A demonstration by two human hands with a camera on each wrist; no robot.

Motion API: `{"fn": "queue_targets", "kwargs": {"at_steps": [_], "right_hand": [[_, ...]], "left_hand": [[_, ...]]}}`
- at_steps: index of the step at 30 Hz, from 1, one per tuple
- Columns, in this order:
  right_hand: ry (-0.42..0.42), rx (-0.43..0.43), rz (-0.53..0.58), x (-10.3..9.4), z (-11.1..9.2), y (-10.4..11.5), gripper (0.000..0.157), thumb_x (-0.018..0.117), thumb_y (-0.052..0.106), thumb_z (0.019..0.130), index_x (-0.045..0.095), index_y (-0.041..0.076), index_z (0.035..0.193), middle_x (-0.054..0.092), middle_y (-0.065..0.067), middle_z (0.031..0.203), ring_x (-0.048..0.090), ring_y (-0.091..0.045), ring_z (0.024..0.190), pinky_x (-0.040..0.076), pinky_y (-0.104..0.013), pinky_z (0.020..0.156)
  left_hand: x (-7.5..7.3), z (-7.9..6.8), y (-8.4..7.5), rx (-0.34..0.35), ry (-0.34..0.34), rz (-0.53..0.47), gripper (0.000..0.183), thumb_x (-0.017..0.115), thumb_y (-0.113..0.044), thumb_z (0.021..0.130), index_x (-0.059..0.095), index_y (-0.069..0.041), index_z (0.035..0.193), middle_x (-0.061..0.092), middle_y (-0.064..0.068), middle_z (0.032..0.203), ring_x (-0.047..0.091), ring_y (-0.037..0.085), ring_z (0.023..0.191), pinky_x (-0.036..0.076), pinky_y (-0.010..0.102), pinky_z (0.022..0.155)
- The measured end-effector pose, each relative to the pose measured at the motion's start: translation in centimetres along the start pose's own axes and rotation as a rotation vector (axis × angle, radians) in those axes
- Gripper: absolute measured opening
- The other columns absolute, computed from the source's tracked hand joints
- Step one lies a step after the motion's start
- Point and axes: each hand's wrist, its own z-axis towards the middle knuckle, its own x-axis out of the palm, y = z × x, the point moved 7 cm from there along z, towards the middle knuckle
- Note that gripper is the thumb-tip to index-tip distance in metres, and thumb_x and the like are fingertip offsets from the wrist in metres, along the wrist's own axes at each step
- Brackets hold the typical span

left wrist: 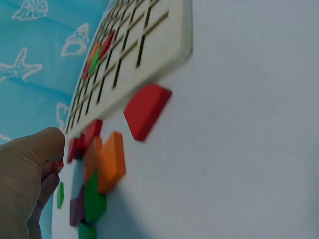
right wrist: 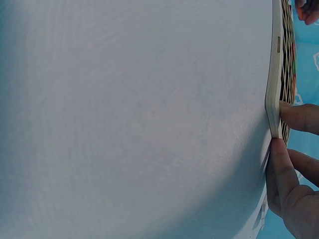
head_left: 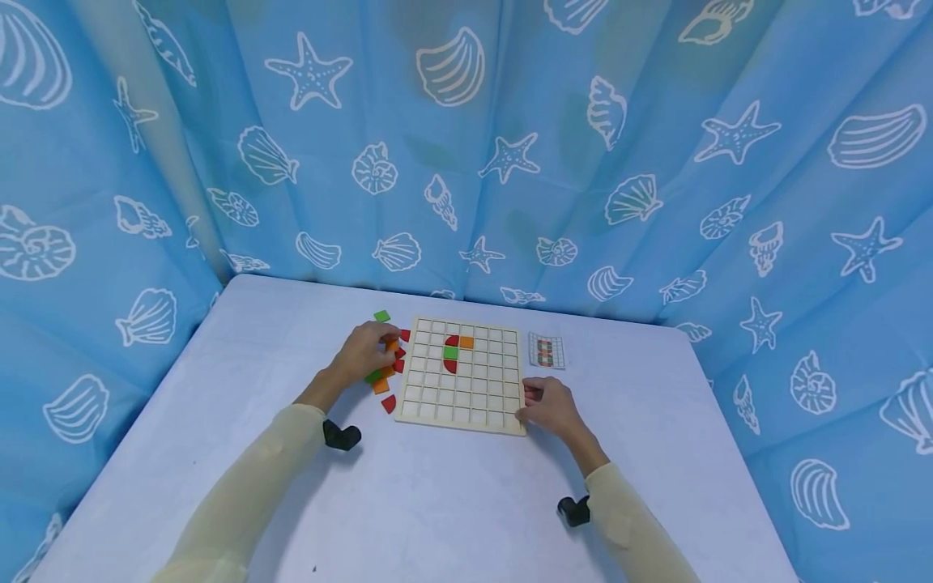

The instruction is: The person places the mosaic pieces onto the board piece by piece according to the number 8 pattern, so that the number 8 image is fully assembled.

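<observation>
A wooden grid board [head_left: 459,426] lies flat on the table, with two red quarter-round tiles [head_left: 450,367], a green square tile [head_left: 450,353] and an orange square tile [head_left: 466,342] in its cells. My right hand [head_left: 554,405] grips the board's near right edge, thumb on top and fingers along the side in the right wrist view. Left of the board, over a loose pile of tiles, is my left hand [head_left: 362,354]. It pinches a small orange tile [right wrist: 300,13], mostly hidden by the fingers. Nearby lie loose orange [left wrist: 111,163], green [left wrist: 93,198] and red tiles [left wrist: 147,110].
A small pattern card [head_left: 547,351] with a printed coloured grid lies right of the board. One green tile [head_left: 382,316] sits apart behind the pile. The white table [head_left: 437,502] meets a blue shell-print curtain [head_left: 466,202] at the back. Black wrist devices [head_left: 342,436] sit below both hands.
</observation>
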Motion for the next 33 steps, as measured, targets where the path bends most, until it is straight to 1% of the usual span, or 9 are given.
{"fn": "queue_targets", "kwargs": {"at_steps": [5,9,12,17,21,24,28,30,33], "right_hand": [[0.0,0.009,-0.002,0.0,0.0,-0.2,0.063,0.082,0.008,0.073,0.058,-0.001,0.131,0.059,-0.01,0.11,0.055,-0.022,0.096,0.051,-0.034,0.082],[-0.004,0.004,-0.004,0.0,0.0,-0.1,0.062,0.082,0.008,0.073,0.059,-0.001,0.13,0.059,-0.01,0.109,0.055,-0.022,0.095,0.051,-0.033,0.082],[-0.005,-0.007,0.001,0.0,-0.1,0.0,0.062,0.082,0.007,0.073,0.059,-0.001,0.129,0.06,-0.01,0.108,0.055,-0.022,0.095,0.05,-0.033,0.081],[-0.004,-0.016,0.009,-0.1,-0.1,0.1,0.063,0.082,0.007,0.072,0.059,-0.002,0.13,0.06,-0.009,0.107,0.055,-0.022,0.094,0.05,-0.032,0.08],[-0.009,-0.016,0.0,-0.2,-0.1,0.0,0.063,0.082,0.008,0.072,0.059,0.0,0.13,0.059,-0.008,0.108,0.054,-0.022,0.094,0.05,-0.032,0.081],[-0.007,-0.011,-0.002,-0.1,0.0,0.0,0.064,0.082,0.009,0.072,0.059,0.0,0.13,0.059,-0.008,0.108,0.054,-0.022,0.095,0.05,-0.033,0.082],[0.0,-0.01,-0.005,-0.1,0.1,-0.2,0.064,0.083,0.009,0.072,0.059,0.0,0.13,0.058,-0.009,0.109,0.054,-0.022,0.096,0.05,-0.033,0.082],[0.0,-0.013,-0.003,-0.1,0.1,-0.1,0.064,0.083,0.009,0.072,0.059,0.0,0.13,0.058,-0.009,0.109,0.054,-0.022,0.095,0.05,-0.033,0.081],[-0.005,-0.01,0.008,-0.1,0.1,-0.2,0.064,0.083,0.008,0.071,0.059,0.0,0.13,0.059,-0.008,0.108,0.054,-0.022,0.095,0.05,-0.033,0.081]], "left_hand": [[0.5,0.1,-1.6,0.094,0.008,-0.016,0.044,0.073,-0.011,0.084,0.062,-0.006,0.126,0.06,0.008,0.118,0.053,0.023,0.103,0.049,0.038,0.094],[1.4,0.3,-2.8,0.161,0.027,-0.023,0.043,0.074,-0.013,0.083,0.064,-0.008,0.124,0.06,0.006,0.117,0.053,0.021,0.099,0.05,0.034,0.091],[2.0,0.5,-3.6,0.171,0.042,-0.053,0.043,0.074,-0.013,0.082,0.065,-0.008,0.124,0.06,0.004,0.115,0.053,0.02,0.098,0.051,0.034,0.09],[2.8,0.7,-5.1,0.18,0.055,-0.064,0.043,0.075,-0.012,0.081,0.065,-0.01,0.123,0.06,0.002,0.115,0.053,0.019,0.1,0.05,0.034,0.091],[3.5,0.7,-6.4,0.221,0.064,-0.077,0.044,0.076,-0.011,0.08,0.066,-0.009,0.123,0.061,0.002,0.116,0.053,0.018,0.101,0.05,0.034,0.093],[4.2,0.8,-7.5,0.268,0.078,-0.056,0.043,0.076,-0.01,0.08,0.067,-0.007,0.122,0.062,0.003,0.115,0.054,0.018,0.099,0.05,0.033,0.091],[5.5,1.0,-8.5,0.319,0.119,0.01,0.04,0.074,-0.01,0.082,0.067,-0.008,0.121,0.063,0.002,0.113,0.053,0.016,0.097,0.05,0.028,0.088],[6.2,1.1,-8.9,0.333,0.14,0.036,0.04,0.075,-0.011,0.083,0.067,-0.009,0.122,0.063,0.002,0.113,0.053,0.016,0.097,0.05,0.027,0.087],[6.9,1.2,-9.0,0.331,0.164,0.059,0.042,0.076,-0.014,0.083,0.067,-0.01,0.123,0.063,0.002,0.113,0.052,0.017,0.099,0.05,0.028,0.088]]}}
